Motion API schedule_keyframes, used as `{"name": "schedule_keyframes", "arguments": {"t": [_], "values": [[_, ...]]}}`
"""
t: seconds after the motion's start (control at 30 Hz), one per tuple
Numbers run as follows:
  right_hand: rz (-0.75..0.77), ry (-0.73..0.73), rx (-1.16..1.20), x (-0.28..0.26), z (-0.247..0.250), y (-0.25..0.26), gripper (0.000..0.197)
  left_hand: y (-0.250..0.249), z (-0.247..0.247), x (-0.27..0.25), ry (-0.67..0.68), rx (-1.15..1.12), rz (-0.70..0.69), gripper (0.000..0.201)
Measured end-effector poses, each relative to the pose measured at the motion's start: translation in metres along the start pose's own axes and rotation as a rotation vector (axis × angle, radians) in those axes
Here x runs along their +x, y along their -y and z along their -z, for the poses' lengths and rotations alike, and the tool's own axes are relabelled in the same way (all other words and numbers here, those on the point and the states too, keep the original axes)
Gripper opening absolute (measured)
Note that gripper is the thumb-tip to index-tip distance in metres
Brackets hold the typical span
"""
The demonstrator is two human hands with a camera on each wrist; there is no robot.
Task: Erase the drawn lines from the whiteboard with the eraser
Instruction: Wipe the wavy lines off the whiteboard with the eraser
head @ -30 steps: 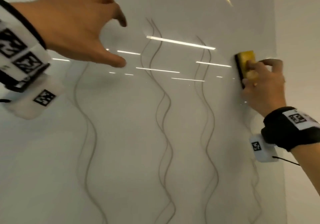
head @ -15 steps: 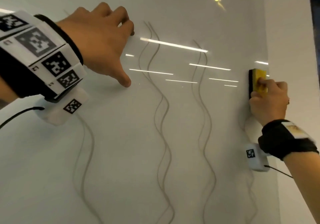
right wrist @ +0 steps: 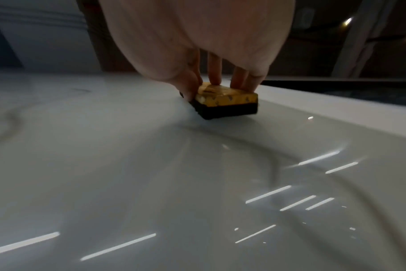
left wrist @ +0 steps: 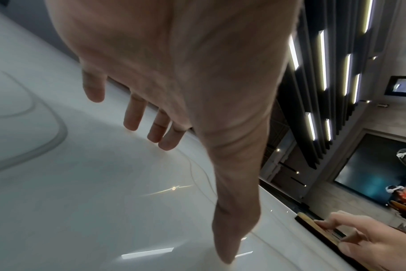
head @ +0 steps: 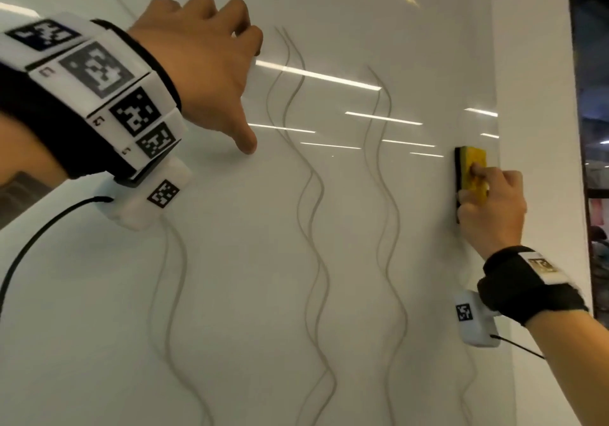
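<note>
Left hand (head: 201, 73) is nearest the head cam, upper left of the board (head: 230, 293): fingers loosely spread and bent, holding nothing, thumb tip touching the board just left of the 2nd wavy pair of lines (head: 309, 195). Whether the other fingertips touch, can't tell. Wrist cam w/ cable hangs under it, over the top of the leftmost lines.

Farther right, the right hand (head: 491, 208) grips the eraser (head: 471, 172): thumb on its left side, fingers on the yellow back, black felt flat on the board, long side upright. It sits close to the board's right edge (head: 499, 195), right of the 3rd pair of lines. Faint line traces show below the hand near the bottom right; above the eraser the strip looks clean, so probably mid-stroke on the rightmost lines.

Risks, as I judge them: eraser is so near the edge that a stroke drifting right could run felt off the board and tip it. Light or uneven pressure would leave ghost marks; lines already look pale and easy to miss under the ceiling-light glare. Left thumb could smear ink if it slides right. Left wrist unit and cable could drag across the leftmost lines.

Room: open board below and left of the eraser for long vertical passes; almost none to the right. Left hand must move off before the leftmost pairs get wiped.
</note>
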State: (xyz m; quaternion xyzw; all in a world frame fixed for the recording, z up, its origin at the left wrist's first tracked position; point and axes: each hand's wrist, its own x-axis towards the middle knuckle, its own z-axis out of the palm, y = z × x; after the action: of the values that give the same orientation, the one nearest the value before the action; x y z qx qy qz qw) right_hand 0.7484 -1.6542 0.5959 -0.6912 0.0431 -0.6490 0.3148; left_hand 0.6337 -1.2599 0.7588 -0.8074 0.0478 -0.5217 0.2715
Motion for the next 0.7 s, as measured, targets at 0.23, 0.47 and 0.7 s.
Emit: {"name": "schedule_keyframes", "arguments": {"t": [0.23,0.47,0.7], "values": [[0.146,0.042,-0.021,-0.047,0.004,-0.01,0.045,-0.002,-0.004,-0.002,0.027,-0.018,0.008,0.117],[0.31,0.026,0.1,-0.059,-0.019,0.075,0.042,-0.001,-0.007,-0.003,0.06,-0.015,0.022,0.117],[0.311,0.092,0.082,-0.067,0.001,0.019,0.038,-0.002,-0.007,-0.008,0.079,-0.024,0.019,0.115]]}}
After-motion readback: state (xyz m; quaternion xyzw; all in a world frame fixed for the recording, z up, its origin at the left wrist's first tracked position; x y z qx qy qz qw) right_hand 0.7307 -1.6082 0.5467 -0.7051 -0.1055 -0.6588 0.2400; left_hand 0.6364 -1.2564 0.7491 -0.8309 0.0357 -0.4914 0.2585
